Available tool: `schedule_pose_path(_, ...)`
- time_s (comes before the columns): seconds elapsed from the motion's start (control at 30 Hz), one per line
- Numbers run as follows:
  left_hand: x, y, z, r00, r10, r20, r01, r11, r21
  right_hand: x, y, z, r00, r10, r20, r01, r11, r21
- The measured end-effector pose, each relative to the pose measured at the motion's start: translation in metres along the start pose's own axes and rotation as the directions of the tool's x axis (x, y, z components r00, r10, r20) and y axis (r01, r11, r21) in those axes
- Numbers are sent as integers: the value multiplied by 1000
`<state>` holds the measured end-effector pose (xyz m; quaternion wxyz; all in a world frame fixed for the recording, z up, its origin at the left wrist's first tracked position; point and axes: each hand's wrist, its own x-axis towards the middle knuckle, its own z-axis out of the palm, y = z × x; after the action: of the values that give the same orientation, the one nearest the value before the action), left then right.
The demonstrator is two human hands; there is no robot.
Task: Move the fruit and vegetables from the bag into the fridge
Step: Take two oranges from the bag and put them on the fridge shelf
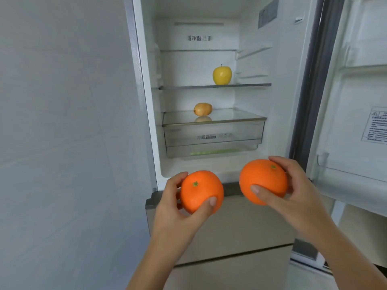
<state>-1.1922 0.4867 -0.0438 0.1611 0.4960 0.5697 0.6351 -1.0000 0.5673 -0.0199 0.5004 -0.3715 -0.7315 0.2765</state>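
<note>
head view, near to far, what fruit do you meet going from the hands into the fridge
Left hand's orange and right hand's orange, roughly level → brownish-yellow fruit on the glass cover above the drawer → yellow apple on the shelf above.

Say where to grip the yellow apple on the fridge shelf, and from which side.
Grip the yellow apple across its round middle, coming straight in from the open front. It stands upright, stem up, on the glass shelf, with bare shelf to its left.
</note>
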Motion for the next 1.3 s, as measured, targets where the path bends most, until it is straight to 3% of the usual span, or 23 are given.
schedule_pose_path(0.57,252,1,62,951,306,-42,-309,947,-91,248,35,18,971,-176,-162,165,983,-78)
schedule_pose_path(0.83,317,16,69,905,362,-225,-369,929,11,336,44,14,944,-235,-230,229,972,-51)
schedule_pose_path(0.97,351,30,75,887,409,-215,-394,913,109,381,49,8,930,-251,-266,259,966,-6)
schedule_pose_path(1.3,471,47,78,985,173,1,-168,957,235,474,75,-14,986,-148,-81,137,982,-127)
